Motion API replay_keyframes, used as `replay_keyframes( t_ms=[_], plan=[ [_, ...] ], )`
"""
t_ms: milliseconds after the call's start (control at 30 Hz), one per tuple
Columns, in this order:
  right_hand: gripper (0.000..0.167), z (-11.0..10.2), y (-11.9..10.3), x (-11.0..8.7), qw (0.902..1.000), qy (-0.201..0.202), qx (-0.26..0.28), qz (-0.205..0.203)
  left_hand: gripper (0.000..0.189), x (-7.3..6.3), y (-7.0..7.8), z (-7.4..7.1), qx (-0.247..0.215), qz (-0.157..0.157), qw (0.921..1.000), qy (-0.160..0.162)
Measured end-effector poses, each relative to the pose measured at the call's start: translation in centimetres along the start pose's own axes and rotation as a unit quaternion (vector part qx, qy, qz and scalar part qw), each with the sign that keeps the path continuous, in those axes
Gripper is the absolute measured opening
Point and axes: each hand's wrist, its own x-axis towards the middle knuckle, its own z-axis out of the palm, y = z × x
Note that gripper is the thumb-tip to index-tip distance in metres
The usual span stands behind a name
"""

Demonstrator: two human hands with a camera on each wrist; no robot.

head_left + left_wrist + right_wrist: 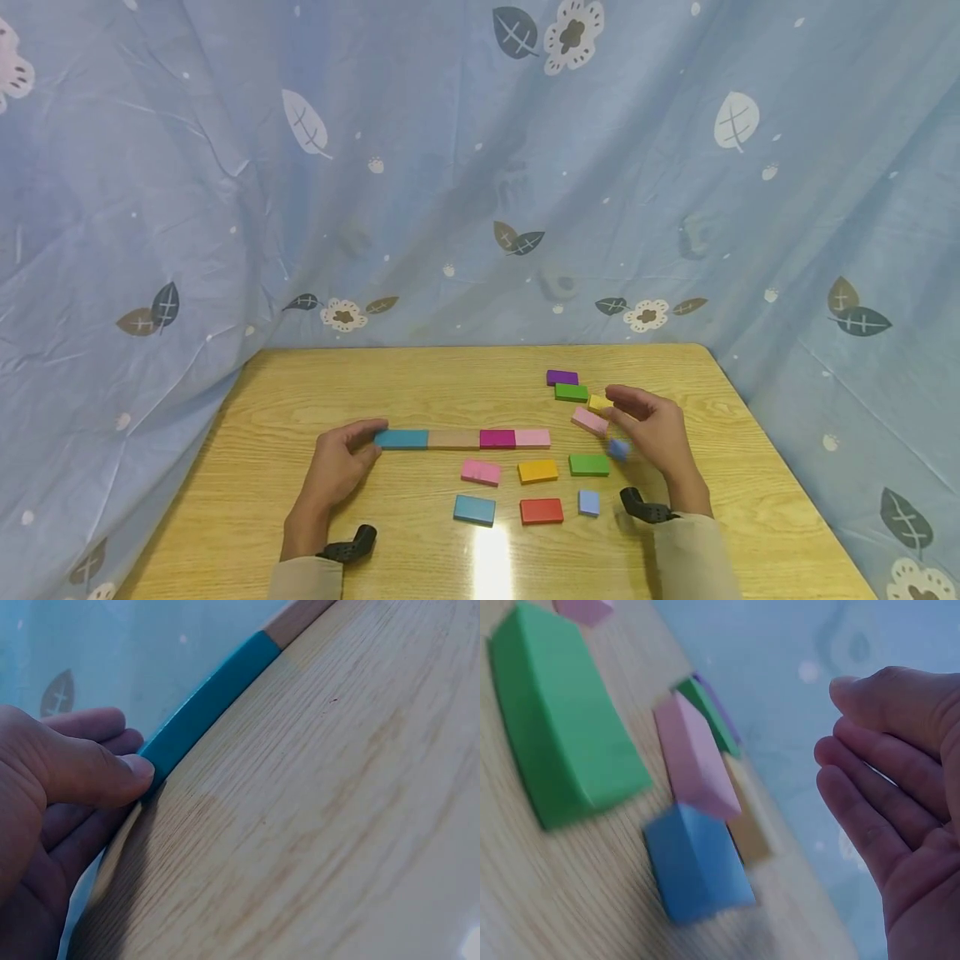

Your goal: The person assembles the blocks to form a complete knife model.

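Note:
At the left end of a straight row of blocks, my left hand pinches a long teal-blue block between thumb and fingers. Joined end to end with it are a tan block, a magenta block and a light pink block. My right hand hovers at the right, its fingers loosely bent with nothing between them. Beside it lie a yellow block, a pink block and a small blue block. The right wrist view shows these blocks apart from the fingers.
A purple block and a green block lie at the back. In front of the row are a pink block, an orange block, another green block, a blue block, a red block and a periwinkle block.

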Motion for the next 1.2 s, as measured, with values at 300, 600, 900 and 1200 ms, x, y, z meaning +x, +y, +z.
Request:
replay_keyframes(
  t_ms=[300,600,900,1200],
  plan=[
    [0.04,-1.4,2.9,0.3,0.9996,0.014,0.006,0.025,0.043,0.1,-0.1,0.0,0.001,-0.002,1.0,0.0],
    [0.04,-1.1,5.1,0.4,0.9993,0.003,0.013,0.034,0.043,0.0,-0.1,0.0,-0.001,-0.001,1.0,0.003],
    [0.04,-0.8,5.9,0.4,0.9994,0.011,0.003,0.034,0.044,0.0,0.0,0.1,-0.001,0.0,1.0,0.001],
    [0.038,-0.6,5.7,0.3,0.9992,0.01,-0.013,0.036,0.044,0.0,-0.1,0.1,-0.003,-0.005,1.0,0.0]
  ],
)
